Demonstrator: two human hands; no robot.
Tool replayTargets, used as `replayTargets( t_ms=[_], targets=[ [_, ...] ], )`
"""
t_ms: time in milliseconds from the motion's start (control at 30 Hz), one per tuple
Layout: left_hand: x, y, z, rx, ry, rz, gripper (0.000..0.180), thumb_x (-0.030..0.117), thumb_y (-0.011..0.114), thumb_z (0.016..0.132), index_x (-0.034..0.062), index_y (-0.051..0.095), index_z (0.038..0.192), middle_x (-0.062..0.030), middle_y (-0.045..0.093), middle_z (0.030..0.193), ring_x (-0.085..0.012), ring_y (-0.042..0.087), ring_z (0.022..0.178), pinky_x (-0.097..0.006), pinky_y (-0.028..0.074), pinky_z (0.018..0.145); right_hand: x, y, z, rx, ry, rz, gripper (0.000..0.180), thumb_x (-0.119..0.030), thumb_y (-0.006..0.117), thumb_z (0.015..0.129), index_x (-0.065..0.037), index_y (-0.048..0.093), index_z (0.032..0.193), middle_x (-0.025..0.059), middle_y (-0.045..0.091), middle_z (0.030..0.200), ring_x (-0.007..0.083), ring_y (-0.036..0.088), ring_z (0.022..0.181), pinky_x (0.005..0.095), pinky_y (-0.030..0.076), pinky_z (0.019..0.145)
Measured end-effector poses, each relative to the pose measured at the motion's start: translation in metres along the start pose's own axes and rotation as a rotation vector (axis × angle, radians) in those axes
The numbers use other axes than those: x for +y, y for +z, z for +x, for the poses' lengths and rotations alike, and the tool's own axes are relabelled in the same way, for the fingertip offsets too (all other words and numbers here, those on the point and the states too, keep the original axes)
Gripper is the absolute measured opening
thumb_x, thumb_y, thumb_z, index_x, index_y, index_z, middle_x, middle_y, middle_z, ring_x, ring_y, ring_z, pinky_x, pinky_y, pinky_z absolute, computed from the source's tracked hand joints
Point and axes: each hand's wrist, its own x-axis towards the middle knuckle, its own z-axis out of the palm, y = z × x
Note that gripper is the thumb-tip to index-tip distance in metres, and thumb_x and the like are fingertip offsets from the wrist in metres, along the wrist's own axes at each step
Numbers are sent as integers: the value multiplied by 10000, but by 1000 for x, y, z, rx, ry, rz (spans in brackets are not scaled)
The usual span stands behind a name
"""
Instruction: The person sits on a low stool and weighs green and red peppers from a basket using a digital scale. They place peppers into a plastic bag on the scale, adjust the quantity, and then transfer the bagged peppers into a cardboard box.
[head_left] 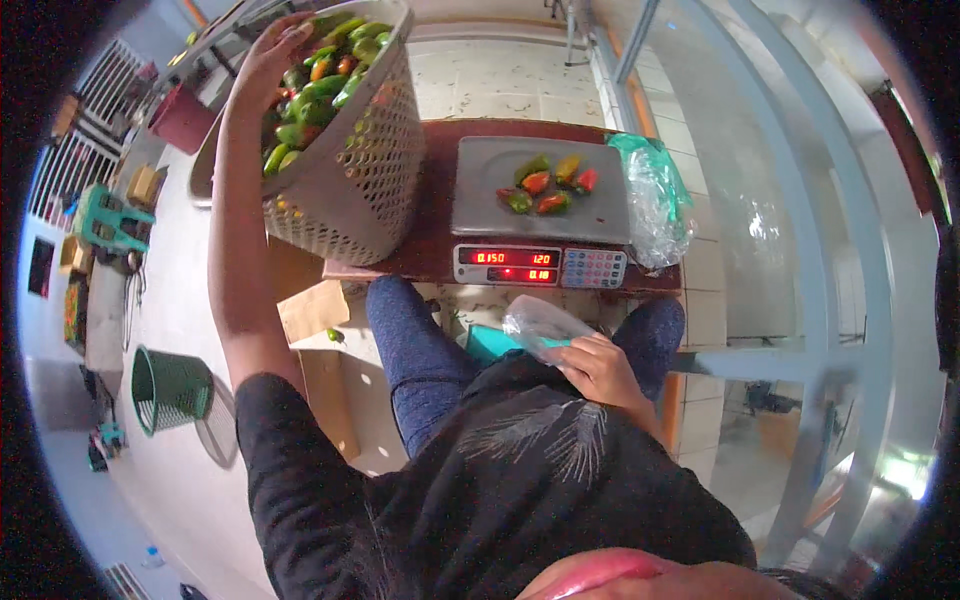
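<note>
My left arm stretches up along the left side of a tall light-grey perforated plastic basket point(370, 200). At the basket's far side my left hand point(280, 45) lies over the heap of green and red peppers point(310, 105), fingers extended and their tips partly hidden. In my lap, my right hand point(598, 370) is closed on the edge of a clear plastic bag point(540, 325). Several green, yellow and red peppers point(536, 182) lie on the grey plate of a digital scale point(475, 205), whose red display point(510, 265) is lit.
The basket and scale stand on a dark red table point(440, 150). A bundle of clear and green plastic bags point(655, 200) lies right of the scale. A green basket point(170, 390) and a loose pepper point(335, 335) are on the floor. A grey metal frame point(800, 200) rises at right.
</note>
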Motion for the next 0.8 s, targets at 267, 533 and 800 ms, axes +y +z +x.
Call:
replayTargets(
  t_ms=[267,533,800],
  targets=[
    [-66,288,-12,-192,194,246,311,237,689,835,99,589,1095,-155,636,948,-250,629,834,-363,496,731,2,-7,2,-85,-16,-64,207,-77,660,760,-63,655,966,100,633,883,271,614,867,402,471,830],
    [-148,405,-84,-50,-1,805,383,301,718,764,113,562,1059,-99,601,1092,-297,538,1071,-475,346,957,21,-8,-25,44,110,-51,195,-83,662,761,-64,659,955,103,639,889,278,619,869,397,480,825],
    [-144,398,-90,-92,104,826,493,415,715,744,93,554,1080,-113,559,1085,-315,517,1079,-497,376,929,29,-8,-13,53,38,-38,231,-86,669,763,-84,672,995,81,609,840,277,602,797,391,477,754]
  ],
)
